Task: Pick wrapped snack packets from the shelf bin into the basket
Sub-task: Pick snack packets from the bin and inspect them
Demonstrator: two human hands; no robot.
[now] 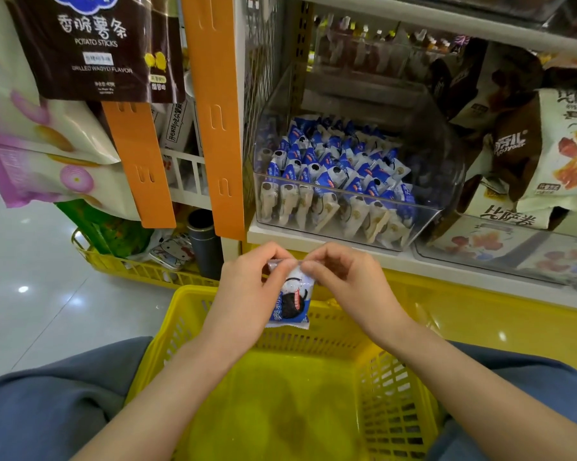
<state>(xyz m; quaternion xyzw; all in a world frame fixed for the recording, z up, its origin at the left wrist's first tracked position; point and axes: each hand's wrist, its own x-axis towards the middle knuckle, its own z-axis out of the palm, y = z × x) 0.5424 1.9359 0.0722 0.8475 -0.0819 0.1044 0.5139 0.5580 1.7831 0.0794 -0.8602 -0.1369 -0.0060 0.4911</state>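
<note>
- Snack packet (293, 302): blue-and-white wrapper, dark round biscuit pictured, crimped top edge; hangs upright over the basket's far rim.
- Left grip (247, 287), right grip (347, 281): side by side, each pinching the packet's top edge.
- Basket (180, 327): yellow, slatted, near.
- Shelf bin (443, 161): clear, far, holding many like packets (333, 161).

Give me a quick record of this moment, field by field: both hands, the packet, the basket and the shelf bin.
left hand: pinches the top edge of the snack packet
right hand: pinches the same top edge
snack packet: blue and white, hanging above the yellow basket
yellow basket: no packets visible inside
clear shelf bin: filled with matching packets
</note>
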